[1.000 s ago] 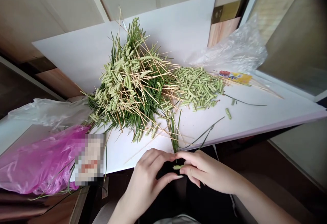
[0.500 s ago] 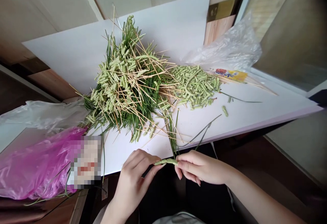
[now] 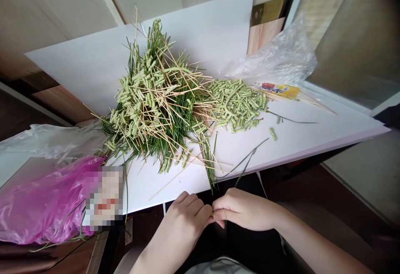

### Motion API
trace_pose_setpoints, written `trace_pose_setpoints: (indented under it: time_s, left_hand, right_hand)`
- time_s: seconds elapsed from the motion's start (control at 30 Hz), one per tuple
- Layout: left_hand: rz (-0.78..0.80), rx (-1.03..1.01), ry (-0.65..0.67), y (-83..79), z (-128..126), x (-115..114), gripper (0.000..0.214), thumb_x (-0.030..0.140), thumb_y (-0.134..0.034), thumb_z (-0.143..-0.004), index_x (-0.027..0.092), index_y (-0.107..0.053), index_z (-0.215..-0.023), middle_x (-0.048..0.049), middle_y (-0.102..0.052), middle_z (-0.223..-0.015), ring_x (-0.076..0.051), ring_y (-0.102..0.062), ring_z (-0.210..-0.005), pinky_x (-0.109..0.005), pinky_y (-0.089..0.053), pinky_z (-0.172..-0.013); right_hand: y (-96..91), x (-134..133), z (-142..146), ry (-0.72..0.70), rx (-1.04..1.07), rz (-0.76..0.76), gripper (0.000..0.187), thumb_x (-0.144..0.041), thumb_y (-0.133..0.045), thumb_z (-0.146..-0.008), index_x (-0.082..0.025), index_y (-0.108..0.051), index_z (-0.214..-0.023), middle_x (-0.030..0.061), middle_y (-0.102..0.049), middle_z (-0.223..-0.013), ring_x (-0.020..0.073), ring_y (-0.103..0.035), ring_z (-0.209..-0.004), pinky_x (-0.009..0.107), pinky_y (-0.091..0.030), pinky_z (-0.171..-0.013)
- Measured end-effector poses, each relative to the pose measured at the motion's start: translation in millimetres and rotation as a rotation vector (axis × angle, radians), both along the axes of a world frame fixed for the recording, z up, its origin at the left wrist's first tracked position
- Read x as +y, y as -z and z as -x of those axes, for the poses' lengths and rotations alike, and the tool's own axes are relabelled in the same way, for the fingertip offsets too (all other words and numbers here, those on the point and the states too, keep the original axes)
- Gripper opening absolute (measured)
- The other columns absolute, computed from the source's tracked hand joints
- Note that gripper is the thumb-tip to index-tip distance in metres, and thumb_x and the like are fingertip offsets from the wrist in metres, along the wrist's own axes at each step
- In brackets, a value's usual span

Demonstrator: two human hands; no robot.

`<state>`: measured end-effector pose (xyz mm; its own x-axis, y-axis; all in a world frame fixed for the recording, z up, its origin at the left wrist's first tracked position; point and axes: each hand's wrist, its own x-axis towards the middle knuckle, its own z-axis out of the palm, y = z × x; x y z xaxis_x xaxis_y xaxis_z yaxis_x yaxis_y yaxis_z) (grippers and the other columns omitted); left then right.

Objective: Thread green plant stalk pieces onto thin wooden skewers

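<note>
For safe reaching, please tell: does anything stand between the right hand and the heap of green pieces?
Yes: thin green blades cross the white board between the right hand and the heap.

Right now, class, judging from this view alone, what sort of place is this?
Probably a home or small craft workspace: a heap of green blades and thin wooden skewers sits on a white board, beside a pink plastic bag.

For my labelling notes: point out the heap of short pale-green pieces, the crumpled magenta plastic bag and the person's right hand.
Heap of short pale-green pieces [image 3: 236,104]: head view, middle of the heap.
Crumpled magenta plastic bag [image 3: 40,211]: head view, middle of the bag.
Right hand [image 3: 246,209]: head view, back of the hand.
</note>
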<state>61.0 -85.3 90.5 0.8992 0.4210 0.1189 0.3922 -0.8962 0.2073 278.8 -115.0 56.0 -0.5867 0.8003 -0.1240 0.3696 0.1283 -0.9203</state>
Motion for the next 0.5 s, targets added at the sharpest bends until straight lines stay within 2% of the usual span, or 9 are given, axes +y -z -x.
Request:
trace_pose_setpoints:
  time_s: [0.1,0.23,0.33,0.4,0.5]
  left_hand:
    - [0.286,0.002,0.055,-4.3,7,1,0.023,0.026,-0.053,-0.104,0.02,-0.07,-0.09,-0.002,-0.069,-0.076,-0.019,-0.059,-0.071,-0.031,-0.041,-0.066]
    - [0.692,-0.046,0.142,-0.8,18,7,0.037,0.037,-0.05,-0.106,0.02,-0.075,-0.086,-0.0045,-0.071,-0.07,-0.018,-0.063,-0.072,-0.029,-0.044,-0.069]
    - [0.991,-0.072,0.146,10.4,25,10,0.052,0.053,-0.049,-0.103,0.017,-0.077,-0.078,-0.0072,-0.07,-0.06,-0.016,-0.061,-0.059,-0.029,-0.046,-0.064]
    - [1.16,-0.065,0.119,17.2,29,10,0.054,0.058,-0.054,-0.099,0.016,-0.078,-0.075,-0.0074,-0.069,-0.06,-0.014,-0.059,-0.051,-0.029,-0.047,-0.06]
    - [1.306,-0.056,0.071,22.1,34,9,0.05,0.059,-0.062,-0.095,0.016,-0.079,-0.075,-0.0055,-0.066,-0.059,-0.013,-0.056,-0.049,-0.027,-0.046,-0.056]
  right_hand:
    - [-0.3,-4,4,-0.05,-0.003,-0.096,0.029,-0.008,-0.068,-0.096,-0.015,-0.069,-0.067,-0.0055,-0.066,-0.063,0.0089,-0.061,-0.062,0.018,-0.039,-0.066]
    - [-1.4,-11,16,-0.161,-0.06,-0.262,0.015,-0.01,-0.076,-0.093,-0.015,-0.078,-0.078,-0.0012,-0.077,-0.073,0.0107,-0.067,-0.065,0.019,-0.038,-0.06]
    - [-3.4,-17,23,-0.218,-0.178,-0.464,0.014,-0.023,-0.079,-0.094,-0.016,-0.079,-0.082,-0.0008,-0.078,-0.072,0.0126,-0.063,-0.06,0.025,-0.034,-0.055]
    - [-6.5,-20,24,-0.232,-0.225,-0.536,0.018,-0.026,-0.076,-0.097,-0.017,-0.076,-0.081,-0.003,-0.076,-0.07,0.0124,-0.059,-0.057,0.027,-0.032,-0.053]
    - [-13.7,-27,27,-0.222,-0.264,-0.605,0.025,-0.031,-0.073,-0.099,-0.018,-0.07,-0.077,-0.0058,-0.069,-0.064,0.0122,-0.054,-0.055,0.03,-0.029,-0.052]
